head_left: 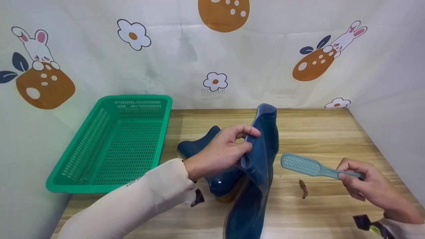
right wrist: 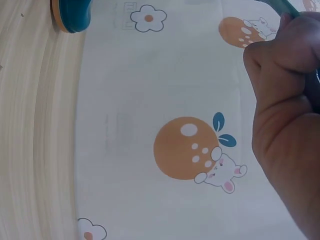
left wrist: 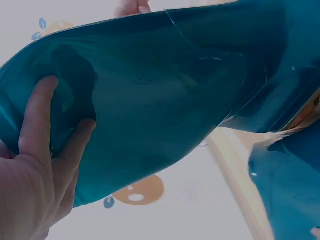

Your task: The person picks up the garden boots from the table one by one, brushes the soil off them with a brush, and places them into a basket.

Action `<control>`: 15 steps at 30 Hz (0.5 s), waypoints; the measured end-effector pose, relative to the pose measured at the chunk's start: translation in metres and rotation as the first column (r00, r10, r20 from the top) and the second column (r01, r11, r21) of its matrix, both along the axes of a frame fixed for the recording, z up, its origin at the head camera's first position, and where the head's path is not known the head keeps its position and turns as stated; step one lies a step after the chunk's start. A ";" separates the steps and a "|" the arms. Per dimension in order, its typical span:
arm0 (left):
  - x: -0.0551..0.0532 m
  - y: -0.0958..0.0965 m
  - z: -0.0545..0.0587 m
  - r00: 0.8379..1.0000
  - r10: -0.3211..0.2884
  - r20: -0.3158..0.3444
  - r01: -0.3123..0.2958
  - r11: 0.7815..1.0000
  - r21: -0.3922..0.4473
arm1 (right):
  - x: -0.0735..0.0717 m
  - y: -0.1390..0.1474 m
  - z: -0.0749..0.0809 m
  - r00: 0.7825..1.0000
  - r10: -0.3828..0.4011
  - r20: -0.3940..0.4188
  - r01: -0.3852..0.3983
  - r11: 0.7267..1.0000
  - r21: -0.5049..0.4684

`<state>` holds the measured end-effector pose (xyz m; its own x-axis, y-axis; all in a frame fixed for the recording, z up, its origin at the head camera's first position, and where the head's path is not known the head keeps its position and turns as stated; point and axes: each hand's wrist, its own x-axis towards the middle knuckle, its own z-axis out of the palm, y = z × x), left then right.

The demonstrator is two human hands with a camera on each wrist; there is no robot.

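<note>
My left hand point(head_left: 222, 146) pinches the shaft of a dark blue rubber boot point(head_left: 267, 146) by its edge. In the left wrist view, fingers of the left hand point(left wrist: 35, 165) lie against the boot's glossy blue side point(left wrist: 150, 110). A second blue rubber boot point(head_left: 227, 182) is on the table behind my left wrist, partly hidden. On the right, my right hand point(head_left: 362, 177) grips the handle of a grey-green brush point(head_left: 302, 164), its head covered in rows of pale dots. The brush is held apart from the boots. The right wrist view shows the right hand point(right wrist: 285, 75) curled round the handle.
A green plastic basket point(head_left: 162, 146) with slotted sides stands at the left. A small brown twig-like piece point(head_left: 303, 189) lies on the wooden table point(head_left: 315, 132) below the brush. A patterned sheet point(head_left: 265, 59) covers the walls at the back and sides.
</note>
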<state>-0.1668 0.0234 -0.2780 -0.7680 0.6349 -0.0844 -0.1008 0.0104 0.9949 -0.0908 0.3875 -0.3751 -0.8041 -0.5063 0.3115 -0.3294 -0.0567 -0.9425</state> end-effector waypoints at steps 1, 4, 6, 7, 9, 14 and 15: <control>0.000 -0.001 0.002 1.000 0.000 -0.003 0.000 1.000 0.008 | 0.001 0.001 0.001 1.000 -0.016 0.003 0.016 1.000 0.011; -0.002 -0.004 0.011 0.999 0.016 -0.031 -0.016 0.999 0.029 | 0.003 0.002 0.002 0.999 -0.048 -0.001 0.048 0.998 0.036; -0.005 -0.008 0.016 0.998 0.031 -0.051 -0.028 0.998 0.052 | 0.005 0.002 0.002 0.996 -0.085 -0.003 0.085 0.994 0.068; -0.006 -0.009 0.019 0.998 0.040 -0.057 -0.036 0.997 0.065 | 0.006 0.003 0.003 0.994 -0.107 -0.003 0.107 0.990 0.088; -0.010 -0.013 0.024 0.997 0.050 -0.054 -0.045 0.994 0.097 | 0.006 0.003 0.002 0.994 -0.106 -0.004 0.106 0.992 0.069; -0.015 -0.022 0.036 0.994 0.097 -0.040 -0.088 0.979 0.186 | 0.003 0.002 0.001 0.998 -0.058 -0.017 0.059 0.998 0.009; -0.015 -0.024 0.038 0.993 0.114 -0.043 -0.103 0.975 0.199 | 0.003 0.002 0.001 0.998 -0.055 -0.015 0.055 0.998 0.005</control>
